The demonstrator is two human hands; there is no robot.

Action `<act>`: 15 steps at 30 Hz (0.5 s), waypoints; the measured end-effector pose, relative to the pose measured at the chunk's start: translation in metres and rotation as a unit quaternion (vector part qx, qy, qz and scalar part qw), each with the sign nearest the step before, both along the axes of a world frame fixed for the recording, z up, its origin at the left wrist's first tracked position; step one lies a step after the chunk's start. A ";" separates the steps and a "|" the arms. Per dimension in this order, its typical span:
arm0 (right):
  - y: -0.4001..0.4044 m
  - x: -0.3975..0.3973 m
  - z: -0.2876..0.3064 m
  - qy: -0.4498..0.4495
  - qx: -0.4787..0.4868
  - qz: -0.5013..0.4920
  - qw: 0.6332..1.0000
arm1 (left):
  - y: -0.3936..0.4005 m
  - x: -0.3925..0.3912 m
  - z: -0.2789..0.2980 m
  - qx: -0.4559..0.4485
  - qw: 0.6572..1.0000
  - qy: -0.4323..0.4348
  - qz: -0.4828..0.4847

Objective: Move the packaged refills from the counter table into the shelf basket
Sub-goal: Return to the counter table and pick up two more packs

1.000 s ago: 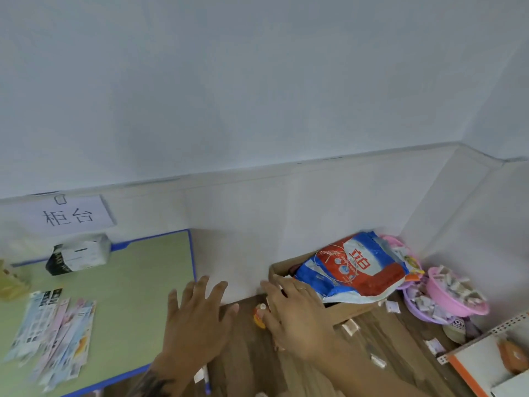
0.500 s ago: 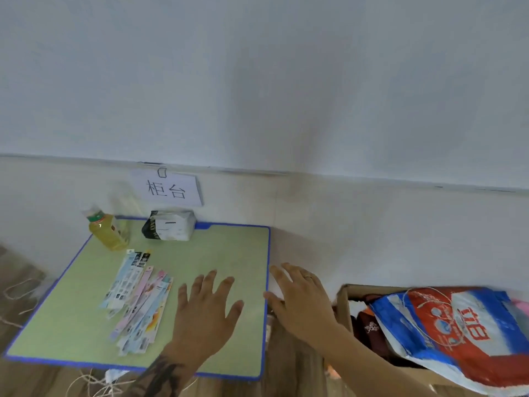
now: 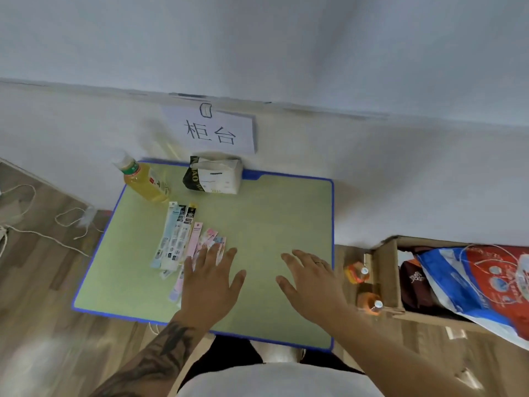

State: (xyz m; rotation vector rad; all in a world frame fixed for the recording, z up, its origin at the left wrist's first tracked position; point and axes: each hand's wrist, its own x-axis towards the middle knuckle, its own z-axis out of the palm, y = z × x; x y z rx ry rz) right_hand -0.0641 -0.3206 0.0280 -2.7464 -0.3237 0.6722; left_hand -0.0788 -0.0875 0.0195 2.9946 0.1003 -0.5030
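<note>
Green and edged in blue, the counter table (image 3: 274, 224) stands against a pale wall on a wood-look floor. Over it both hands are spread, fingers straight and apart, grasping nothing. The left hand (image 3: 210, 285) lies palm down over the near end of the packaged refills (image 3: 183, 242), its fingertips covering the lower parts of the pink packs; whether it presses on them or only hovers just above cannot be told. The right hand (image 3: 310, 282) is held over bare green surface near the right edge of the table, well apart from the packs, with a ring on one finger.

The refills are long, thin packs fanned out on the left half of the table: blue, white and black ones to the far left, pink ones nearer the left hand. Beyond them, at the far left corner, a bottle of yellow drink (image 3: 141, 180) stands tilted in this wide view. Just right of it a tissue pack (image 3: 214, 174) sits at the far edge, below a paper sign (image 3: 210, 130) taped to the wall.

Right of the table, on the floor, two orange bottles (image 3: 357, 272) stand beside a cardboard box (image 3: 388, 279) that holds a blue and red bag (image 3: 486, 279) and something dark. Cords (image 3: 65, 222) trail across the floor at the left.
</note>
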 end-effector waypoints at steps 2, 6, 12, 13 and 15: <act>0.023 -0.001 -0.008 0.026 -0.010 -0.017 0.999 | 0.023 0.008 -0.006 -0.008 1.000 0.012 -0.008; 0.086 -0.003 -0.025 0.069 -0.021 -0.058 0.996 | 0.078 0.021 -0.024 -0.010 0.999 0.016 -0.049; 0.183 0.004 -0.036 0.106 -0.028 -0.074 0.991 | 0.138 0.040 -0.042 -0.009 0.992 0.020 -0.126; 0.198 0.007 -0.038 0.110 -0.030 -0.083 0.990 | 0.147 0.042 -0.045 -0.007 0.990 0.023 -0.138; 0.221 0.014 -0.041 0.123 -0.040 -0.118 0.985 | 0.161 0.046 -0.047 -0.005 0.987 0.025 -0.157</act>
